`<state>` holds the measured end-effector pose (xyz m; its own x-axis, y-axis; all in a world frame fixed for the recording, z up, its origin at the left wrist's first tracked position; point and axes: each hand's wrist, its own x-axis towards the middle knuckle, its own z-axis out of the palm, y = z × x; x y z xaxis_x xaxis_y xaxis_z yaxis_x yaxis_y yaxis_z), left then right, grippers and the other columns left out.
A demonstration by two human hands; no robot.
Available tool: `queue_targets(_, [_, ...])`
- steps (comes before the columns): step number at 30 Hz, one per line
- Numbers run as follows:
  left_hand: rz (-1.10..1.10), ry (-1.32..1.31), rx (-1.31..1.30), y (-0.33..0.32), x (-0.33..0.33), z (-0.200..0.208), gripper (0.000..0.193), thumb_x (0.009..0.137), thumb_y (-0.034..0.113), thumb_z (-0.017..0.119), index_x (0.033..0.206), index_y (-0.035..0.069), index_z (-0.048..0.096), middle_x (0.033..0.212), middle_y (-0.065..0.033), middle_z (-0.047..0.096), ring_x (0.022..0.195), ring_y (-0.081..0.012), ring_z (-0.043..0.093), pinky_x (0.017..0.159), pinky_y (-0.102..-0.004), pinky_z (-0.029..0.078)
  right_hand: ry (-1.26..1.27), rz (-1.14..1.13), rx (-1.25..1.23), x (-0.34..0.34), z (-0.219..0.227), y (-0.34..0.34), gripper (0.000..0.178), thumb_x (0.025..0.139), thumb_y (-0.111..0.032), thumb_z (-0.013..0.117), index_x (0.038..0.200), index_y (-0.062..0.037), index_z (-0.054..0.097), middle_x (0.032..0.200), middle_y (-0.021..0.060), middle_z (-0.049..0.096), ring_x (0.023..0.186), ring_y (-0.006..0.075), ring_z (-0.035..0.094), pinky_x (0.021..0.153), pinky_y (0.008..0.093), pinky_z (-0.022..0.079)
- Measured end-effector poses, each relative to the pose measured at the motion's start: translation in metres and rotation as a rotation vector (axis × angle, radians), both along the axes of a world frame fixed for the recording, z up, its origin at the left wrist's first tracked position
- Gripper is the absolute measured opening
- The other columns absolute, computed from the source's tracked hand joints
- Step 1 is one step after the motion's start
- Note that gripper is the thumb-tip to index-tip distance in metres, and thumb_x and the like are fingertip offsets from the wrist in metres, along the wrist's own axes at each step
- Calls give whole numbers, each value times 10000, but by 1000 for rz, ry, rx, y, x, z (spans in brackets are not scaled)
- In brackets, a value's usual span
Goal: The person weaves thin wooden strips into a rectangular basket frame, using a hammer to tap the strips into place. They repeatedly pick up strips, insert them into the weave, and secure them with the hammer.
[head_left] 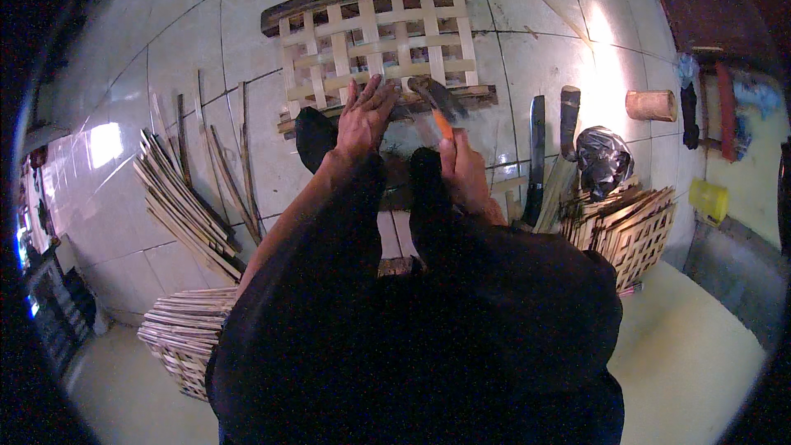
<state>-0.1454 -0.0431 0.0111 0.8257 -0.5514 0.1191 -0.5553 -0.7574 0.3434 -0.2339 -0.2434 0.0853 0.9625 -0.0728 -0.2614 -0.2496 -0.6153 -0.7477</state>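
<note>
A woven panel of pale bamboo strips (pixel 368 30) lies on the tiles in front of me, with a dark wooden bar along its far edge and another wooden bar (pixel 478 96) along its near edge. My left hand (pixel 367 115) rests at that near edge, fingers stretched out over the strip ends. Closed around an orange handle, my right hand (pixel 466 166) holds what looks like a hammer (pixel 442 122). Its dark head is blurred and sits over the near bar, just right of my left fingertips. Whether anything small lies under those fingertips is hidden.
Loose bamboo strips (pixel 177 194) and a stack of woven panels (pixel 185 313) lie left. To the right are a long dark blade (pixel 537 156), a dark-handled tool (pixel 568 115), a black plastic bag (pixel 604 161), more woven panels (pixel 634 231), a wooden cylinder (pixel 651 105) and a yellow container (pixel 709 200).
</note>
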Motion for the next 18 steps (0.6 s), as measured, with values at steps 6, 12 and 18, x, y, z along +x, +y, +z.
queue_targets(6, [-3,-66,-71,8,-2,-16,476,822,126,577,1297,129,540,1388,-33,484,1372,-266,337,1130,-555,205,59,-27,-51,6,-30,-17,303,976,-353,454,1108,-80,474,730,232,619,672,468,601,581,521,452])
queue_targets(12, [3,-42,-85,-1,2,-8,471,822,102,593,1290,126,547,1392,-36,480,1354,-266,365,1127,-556,212,50,-140,-323,-57,-34,-66,321,966,-375,476,1120,-96,517,815,203,648,734,419,632,642,499,489])
queue_targets(18, [38,86,-304,24,7,7,452,853,118,621,1296,92,535,1375,-110,488,1307,-316,415,1096,-485,310,-24,-162,-486,-70,-77,-110,302,923,-340,568,1122,-115,547,891,191,648,802,404,625,692,466,487])
